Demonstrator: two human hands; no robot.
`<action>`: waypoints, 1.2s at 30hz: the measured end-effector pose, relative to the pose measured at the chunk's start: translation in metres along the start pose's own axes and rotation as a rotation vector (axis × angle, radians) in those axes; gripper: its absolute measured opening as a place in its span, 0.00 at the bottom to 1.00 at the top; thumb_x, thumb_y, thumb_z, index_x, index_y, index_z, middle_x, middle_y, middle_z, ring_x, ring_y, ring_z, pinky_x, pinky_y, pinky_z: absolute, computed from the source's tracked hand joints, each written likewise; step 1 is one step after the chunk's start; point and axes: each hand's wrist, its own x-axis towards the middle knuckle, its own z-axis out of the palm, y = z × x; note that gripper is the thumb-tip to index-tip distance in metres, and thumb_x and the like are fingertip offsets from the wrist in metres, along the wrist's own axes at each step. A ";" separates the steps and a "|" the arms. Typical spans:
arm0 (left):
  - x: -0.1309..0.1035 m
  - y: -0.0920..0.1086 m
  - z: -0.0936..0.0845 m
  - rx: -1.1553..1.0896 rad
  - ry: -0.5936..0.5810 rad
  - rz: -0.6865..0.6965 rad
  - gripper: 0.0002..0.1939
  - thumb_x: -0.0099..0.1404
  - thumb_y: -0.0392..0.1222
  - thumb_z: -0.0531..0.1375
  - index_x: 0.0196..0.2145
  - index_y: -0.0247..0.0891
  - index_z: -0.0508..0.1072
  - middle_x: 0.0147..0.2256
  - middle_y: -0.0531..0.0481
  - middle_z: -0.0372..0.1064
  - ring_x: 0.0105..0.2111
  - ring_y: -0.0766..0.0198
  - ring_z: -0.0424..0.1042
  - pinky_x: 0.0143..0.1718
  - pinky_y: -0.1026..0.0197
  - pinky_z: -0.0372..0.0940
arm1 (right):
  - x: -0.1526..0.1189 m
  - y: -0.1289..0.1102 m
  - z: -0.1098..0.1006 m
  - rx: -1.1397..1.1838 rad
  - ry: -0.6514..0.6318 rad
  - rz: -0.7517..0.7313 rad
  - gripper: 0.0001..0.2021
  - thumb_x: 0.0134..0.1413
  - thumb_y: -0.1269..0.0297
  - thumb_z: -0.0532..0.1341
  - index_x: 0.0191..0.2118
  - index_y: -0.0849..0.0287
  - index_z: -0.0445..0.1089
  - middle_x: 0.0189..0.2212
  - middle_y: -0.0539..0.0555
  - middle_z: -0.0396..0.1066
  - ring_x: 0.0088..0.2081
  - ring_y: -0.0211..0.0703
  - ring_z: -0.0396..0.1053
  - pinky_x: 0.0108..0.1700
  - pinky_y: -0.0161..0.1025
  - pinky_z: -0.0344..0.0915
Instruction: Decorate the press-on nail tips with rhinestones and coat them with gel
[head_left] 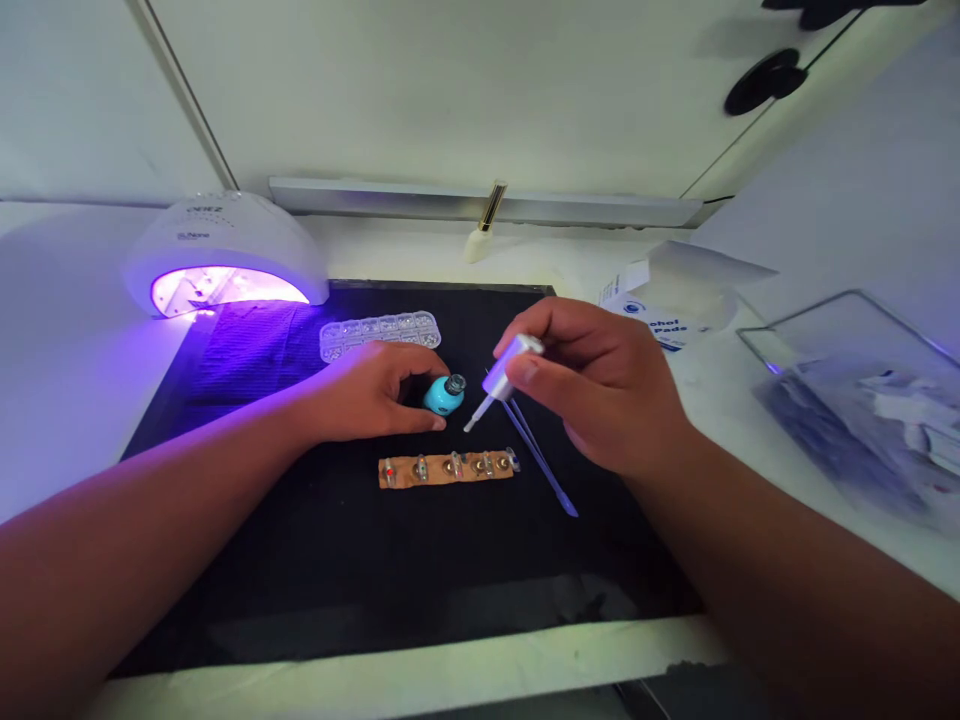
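Note:
My left hand grips a small turquoise nail polish bottle, tilted, its dark neck uncapped. Between the fingers of my right hand is a white polish brush cap; its brush points down and left, apart from the bottle's mouth. Below both hands lies a tan strip carrying several small nail tips with tiny decorations, one of them red. Tweezers rest on the black mat right of the strip, partly behind my right hand. A clear compartment case of small gems sits behind my left hand.
A white nail lamp glows purple at the back left. Another brush-capped bottle stands behind the black mat. An alcohol pads box, a metal wire frame and plastic bags are on the right.

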 end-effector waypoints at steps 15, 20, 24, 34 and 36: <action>0.001 -0.002 0.002 0.019 0.036 -0.008 0.12 0.59 0.44 0.66 0.40 0.38 0.75 0.30 0.56 0.70 0.30 0.68 0.66 0.31 0.64 0.58 | -0.008 -0.015 -0.002 -0.086 -0.249 0.087 0.08 0.54 0.63 0.62 0.26 0.56 0.67 0.18 0.45 0.65 0.20 0.34 0.61 0.22 0.33 0.57; 0.000 0.000 0.001 -0.008 0.030 -0.059 0.12 0.58 0.45 0.66 0.39 0.37 0.75 0.28 0.55 0.69 0.27 0.69 0.65 0.28 0.65 0.57 | -0.016 -0.001 -0.002 -0.060 -0.210 0.112 0.07 0.54 0.62 0.63 0.28 0.57 0.69 0.20 0.46 0.67 0.22 0.35 0.64 0.24 0.33 0.60; 0.001 0.001 0.001 -0.010 0.040 -0.066 0.13 0.57 0.44 0.67 0.39 0.37 0.75 0.29 0.55 0.69 0.27 0.69 0.65 0.28 0.65 0.57 | -0.019 0.008 0.002 -0.051 -0.229 0.106 0.06 0.53 0.64 0.64 0.28 0.57 0.69 0.20 0.46 0.67 0.22 0.34 0.64 0.25 0.32 0.61; 0.000 0.001 0.001 -0.036 0.026 -0.067 0.11 0.58 0.42 0.66 0.38 0.37 0.75 0.28 0.56 0.68 0.25 0.70 0.64 0.26 0.66 0.57 | -0.018 0.012 0.003 -0.030 -0.254 0.174 0.08 0.51 0.63 0.64 0.25 0.57 0.68 0.18 0.46 0.64 0.21 0.34 0.61 0.22 0.32 0.59; 0.001 0.001 0.001 -0.035 0.026 -0.074 0.11 0.57 0.42 0.66 0.38 0.37 0.75 0.27 0.56 0.68 0.25 0.70 0.64 0.25 0.66 0.57 | -0.017 0.013 0.004 -0.027 -0.254 0.169 0.08 0.52 0.63 0.64 0.25 0.56 0.68 0.18 0.46 0.64 0.21 0.34 0.61 0.22 0.32 0.59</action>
